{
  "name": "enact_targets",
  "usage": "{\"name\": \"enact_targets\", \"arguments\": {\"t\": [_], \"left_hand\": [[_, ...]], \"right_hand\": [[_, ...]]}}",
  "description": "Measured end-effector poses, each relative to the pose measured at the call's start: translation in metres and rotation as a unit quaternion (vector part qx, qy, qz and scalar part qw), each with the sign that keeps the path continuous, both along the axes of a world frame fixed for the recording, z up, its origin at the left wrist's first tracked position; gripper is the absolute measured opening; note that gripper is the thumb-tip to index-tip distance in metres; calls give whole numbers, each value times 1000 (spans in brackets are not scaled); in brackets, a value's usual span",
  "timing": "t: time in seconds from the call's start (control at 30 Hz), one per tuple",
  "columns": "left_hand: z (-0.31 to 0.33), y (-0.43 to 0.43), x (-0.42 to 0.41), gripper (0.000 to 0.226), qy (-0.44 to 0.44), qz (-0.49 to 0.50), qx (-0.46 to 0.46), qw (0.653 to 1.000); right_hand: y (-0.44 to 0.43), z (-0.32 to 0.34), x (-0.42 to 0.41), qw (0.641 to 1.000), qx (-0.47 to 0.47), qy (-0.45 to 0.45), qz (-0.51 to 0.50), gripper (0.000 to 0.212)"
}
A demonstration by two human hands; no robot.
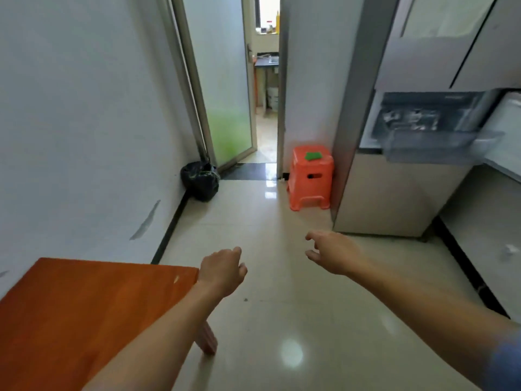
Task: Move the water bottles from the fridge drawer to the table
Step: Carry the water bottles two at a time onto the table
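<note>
Fridge drawer hangs open; both hands outstretched, fingers loosely curled, empty.

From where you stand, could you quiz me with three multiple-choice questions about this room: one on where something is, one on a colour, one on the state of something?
1. Where is the small stool?
A. Under the table
B. Beside the fridge, near the doorway
C. Against the left wall

2. What colour is the table?
A. White
B. Blue
C. Orange-brown

3. What are the hands holding?
A. Nothing
B. One bottle each
C. A bag

Answers:
1 B: it stands against the fridge side.
2 C: its top is orange-brown wood.
3 A: the left hand and right hand are both empty.
</note>
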State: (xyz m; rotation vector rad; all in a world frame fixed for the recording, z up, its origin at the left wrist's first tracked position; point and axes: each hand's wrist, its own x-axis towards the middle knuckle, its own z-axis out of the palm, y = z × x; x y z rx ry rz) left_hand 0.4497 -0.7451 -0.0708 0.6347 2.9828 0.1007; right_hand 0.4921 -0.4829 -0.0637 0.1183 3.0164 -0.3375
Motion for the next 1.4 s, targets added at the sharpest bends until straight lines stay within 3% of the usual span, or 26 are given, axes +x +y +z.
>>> {"name": "enact_targets", "arguments": {"t": [0.23, 0.47, 0.6, 0.8, 1.1, 1.4], "left_hand": [[-18, 139, -108, 28, -16, -106, -13, 994], [9, 284, -226, 25, 0, -215, 15, 977], [18, 369, -260, 22, -7, -270, 50, 962], [15, 502, -290, 22, -2, -337, 27, 941], [23, 692, -347, 22, -9, -302, 70, 951], [3, 798, -404, 23, -7, -270, 128, 954]], "right_hand": [[124, -19, -44, 994, 11, -24, -106, 45], [241, 1, -104, 974, -8, -10, -224, 43], [304, 4, -109, 958, -21, 4, -287, 43], [413, -8, -117, 935, -27, 10, -354, 43], [609, -2, -186, 932, -51, 35, -357, 43], [728, 4, -274, 926, -46, 127, -353, 30]]}}
